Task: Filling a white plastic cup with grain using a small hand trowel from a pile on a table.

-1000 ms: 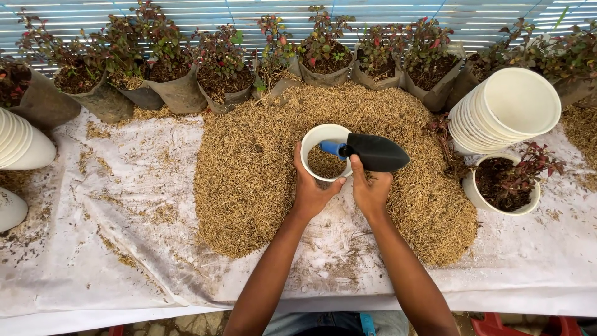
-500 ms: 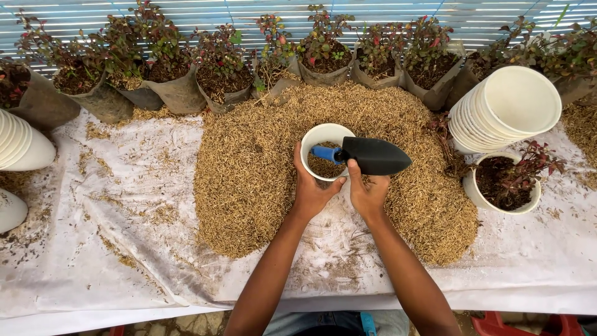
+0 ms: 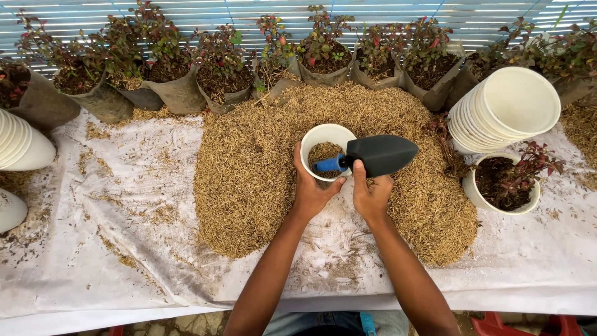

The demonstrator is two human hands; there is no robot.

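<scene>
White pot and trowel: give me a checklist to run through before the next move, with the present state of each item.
1. Left hand grips the round white plastic pot: ok.
2. Pot stands upright on the heap of tan husk: ok.
3. Right hand touches the black trowel scoop with blue handle: ok; firm grip: cannot tell.
4. Trowel lies across the pot rim: ok.
5. Pot full: not ok, husk sits below the rim.
6. Stack of white pots clear of both hands: ok.

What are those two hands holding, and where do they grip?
The left hand holds the white pot by its side wall. The right hand holds the black trowel near where its blue handle joins the scoop.
</scene>
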